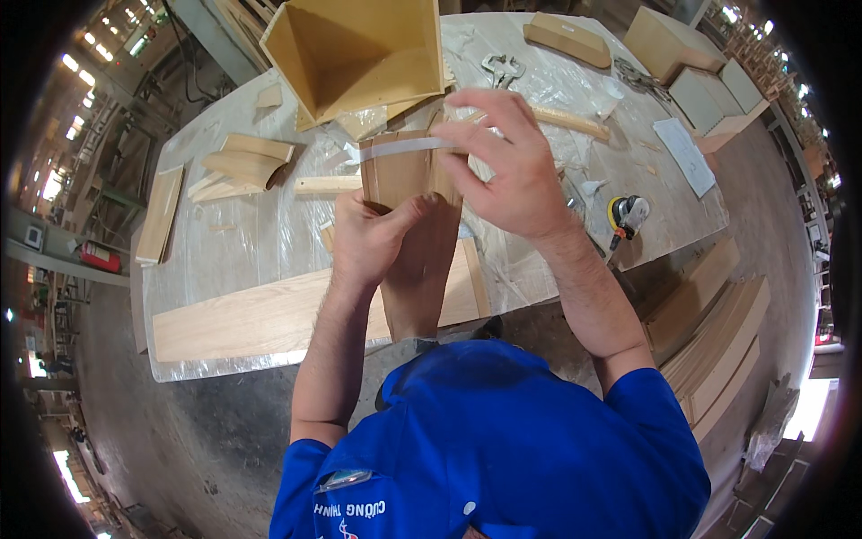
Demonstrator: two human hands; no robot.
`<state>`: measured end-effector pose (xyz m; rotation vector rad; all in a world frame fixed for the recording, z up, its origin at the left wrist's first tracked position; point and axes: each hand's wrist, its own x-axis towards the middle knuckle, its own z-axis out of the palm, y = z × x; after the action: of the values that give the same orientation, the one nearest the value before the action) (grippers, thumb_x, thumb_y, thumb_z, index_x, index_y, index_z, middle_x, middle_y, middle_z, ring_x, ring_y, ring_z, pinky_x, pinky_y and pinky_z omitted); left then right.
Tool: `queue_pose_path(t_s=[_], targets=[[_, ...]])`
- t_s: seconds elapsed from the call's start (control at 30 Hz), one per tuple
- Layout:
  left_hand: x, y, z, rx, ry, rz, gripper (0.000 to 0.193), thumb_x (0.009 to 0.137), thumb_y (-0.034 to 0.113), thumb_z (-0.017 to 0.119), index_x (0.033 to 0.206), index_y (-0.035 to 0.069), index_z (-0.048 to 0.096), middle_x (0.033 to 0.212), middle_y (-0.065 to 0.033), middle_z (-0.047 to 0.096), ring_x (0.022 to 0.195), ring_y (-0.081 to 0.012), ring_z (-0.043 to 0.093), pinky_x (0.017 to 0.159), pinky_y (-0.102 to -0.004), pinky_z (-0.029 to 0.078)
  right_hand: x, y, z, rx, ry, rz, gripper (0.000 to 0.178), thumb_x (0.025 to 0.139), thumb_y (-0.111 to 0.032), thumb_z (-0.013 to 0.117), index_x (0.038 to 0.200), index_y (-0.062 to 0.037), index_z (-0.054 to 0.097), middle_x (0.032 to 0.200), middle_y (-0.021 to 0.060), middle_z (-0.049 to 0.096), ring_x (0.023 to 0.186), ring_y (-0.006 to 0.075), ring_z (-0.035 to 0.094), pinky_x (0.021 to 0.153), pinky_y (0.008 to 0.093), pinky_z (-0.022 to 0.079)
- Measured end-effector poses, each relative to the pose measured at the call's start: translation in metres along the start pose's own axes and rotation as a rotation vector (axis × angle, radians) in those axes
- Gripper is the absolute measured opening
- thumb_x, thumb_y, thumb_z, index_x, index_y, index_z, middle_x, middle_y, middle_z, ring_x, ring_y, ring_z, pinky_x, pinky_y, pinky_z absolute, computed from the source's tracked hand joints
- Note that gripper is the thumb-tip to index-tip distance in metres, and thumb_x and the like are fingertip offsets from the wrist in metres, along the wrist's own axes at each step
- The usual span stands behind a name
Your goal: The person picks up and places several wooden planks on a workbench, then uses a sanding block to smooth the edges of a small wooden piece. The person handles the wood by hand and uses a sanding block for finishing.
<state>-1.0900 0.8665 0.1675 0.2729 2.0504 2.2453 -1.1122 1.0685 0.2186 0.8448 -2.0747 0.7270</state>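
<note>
I hold a long curved wooden moulding piece [415, 269] upright in front of my chest. My left hand [373, 235] grips its left edge, thumb across the face. At the piece's top end my right hand [503, 162] presses a strip of white tape [400, 148] that runs across the wood. Both hands touch the same piece.
A plastic-covered workbench [260, 238] carries a long flat board [260, 319], curved offcuts [238, 166], an open wooden box [359, 49], locking pliers [503, 67] and a yellow sander [626, 216]. Boards [718, 350] lean at the right on the concrete floor.
</note>
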Motion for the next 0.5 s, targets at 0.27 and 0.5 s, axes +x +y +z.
queue_pose_path(t_s=[0.27, 0.5], targets=[[0.0, -0.002, 0.006, 0.267, 0.059, 0.007, 0.018, 0.091, 0.009, 0.074, 0.104, -0.003, 0.076, 0.086, -0.0078, 0.077, 0.081, -0.0095, 0.07, 0.073, -0.0298, 0.057, 0.001, -0.006, 0.008, 0.024, 0.049, 0.007, 0.026, 0.077, -0.002, 0.077, 0.103, -0.0035, 0.072, 0.115, 0.0114, 0.066, 0.108, 0.0301, 0.062, 0.091, 0.0384, 0.052], [-0.001, 0.011, 0.015, 0.356, -0.12, 0.032, 0.026, 0.096, 0.022, 0.073, 0.105, -0.002, 0.072, 0.079, -0.0088, 0.075, 0.076, -0.0084, 0.066, 0.069, -0.0297, 0.054, 0.012, -0.012, 0.016, 0.287, -0.11, 0.073, 0.022, 0.085, -0.004, 0.075, 0.107, -0.0017, 0.07, 0.113, 0.0117, 0.068, 0.107, 0.0266, 0.064, 0.094, 0.036, 0.051]])
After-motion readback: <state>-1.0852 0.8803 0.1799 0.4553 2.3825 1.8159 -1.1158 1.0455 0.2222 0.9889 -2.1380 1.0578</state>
